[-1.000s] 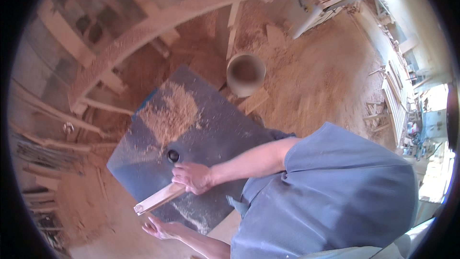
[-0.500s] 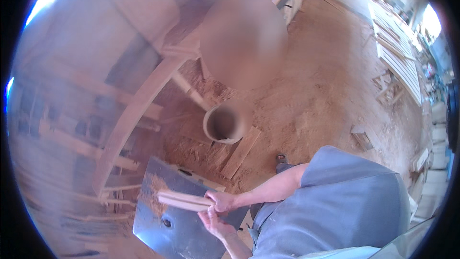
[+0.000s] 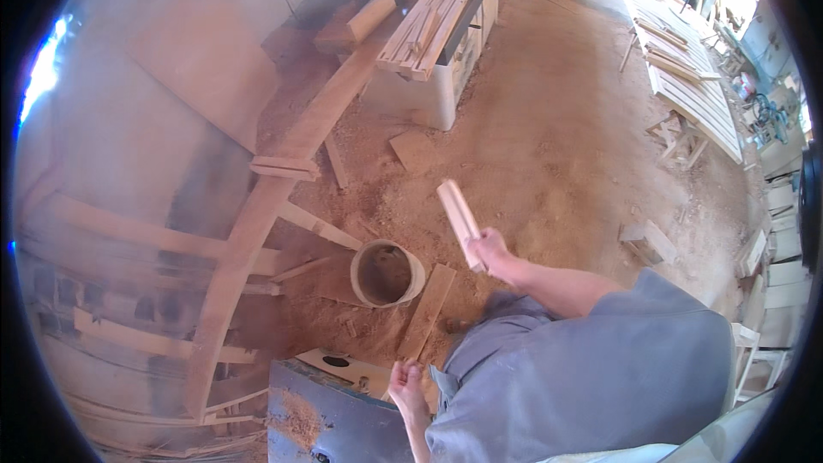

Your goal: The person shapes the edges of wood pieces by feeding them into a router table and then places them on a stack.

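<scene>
Lifting wood strip (image 3: pixel 460 225) away from machine table (image 3: pixel 343 424), left hand (image 3: pixel 406 384) now free

A round bucket (image 3: pixel 387 273) sits on the sawdust floor (image 3: pixel 549 146), stacked planks (image 3: pixel 429 21) on a workbench beyond.

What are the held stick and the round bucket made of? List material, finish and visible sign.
Stick in the right hand: bare pale wood, unfinished; straight sawn edges.
Bucket: probably plastic, dull and dust-coated; thin smooth round rim, material uncertain.
</scene>
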### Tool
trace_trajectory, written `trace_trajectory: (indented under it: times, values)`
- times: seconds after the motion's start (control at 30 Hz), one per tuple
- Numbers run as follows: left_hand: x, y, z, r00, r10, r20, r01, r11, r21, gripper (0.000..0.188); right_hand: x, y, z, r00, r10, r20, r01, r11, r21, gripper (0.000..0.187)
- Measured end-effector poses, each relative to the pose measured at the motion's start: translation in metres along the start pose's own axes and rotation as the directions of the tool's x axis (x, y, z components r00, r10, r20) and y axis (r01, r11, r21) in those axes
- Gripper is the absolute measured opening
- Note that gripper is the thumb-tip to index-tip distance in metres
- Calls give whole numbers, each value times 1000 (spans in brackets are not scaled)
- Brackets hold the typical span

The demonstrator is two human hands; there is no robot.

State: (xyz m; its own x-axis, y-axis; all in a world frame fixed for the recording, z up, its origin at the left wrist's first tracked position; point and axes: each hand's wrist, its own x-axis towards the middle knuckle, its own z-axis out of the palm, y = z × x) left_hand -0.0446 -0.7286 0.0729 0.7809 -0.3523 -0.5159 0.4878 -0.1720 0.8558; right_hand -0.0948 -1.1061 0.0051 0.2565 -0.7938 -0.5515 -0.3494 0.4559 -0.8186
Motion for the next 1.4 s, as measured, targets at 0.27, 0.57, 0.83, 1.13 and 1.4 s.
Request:
trace_trajectory:
  times: [0.27, 0.57, 0.83, 1.13, 1.4]
  values:
    - [116, 59, 48, 1000, 31, 5, -31, 998, -50, 51, 190, -132, -49, 980, -165, -110, 186, 955, 231, 28]
    - [254, 136, 130, 977, -104, -184, 57, 968, -243, 64, 491, -361, -13, 959, -275, 61, 238, 906, 352, 48]
    - [450, 227, 175, 911, -117, -395, -53, 918, -394, 26, 638, -421, 6, 760, -625, 179, 441, 293, -848, 39]
    - [517, 235, 178, 835, -30, -549, -197, 916, -349, 40, 480, -353, 27, 625, -697, 353, 768, 469, -436, 22]
    - [313, 196, 213, 551, 434, -713, -305, 900, 312, 66, 198, -189, 223, 329, 292, 898, -384, 910, -155, 50]
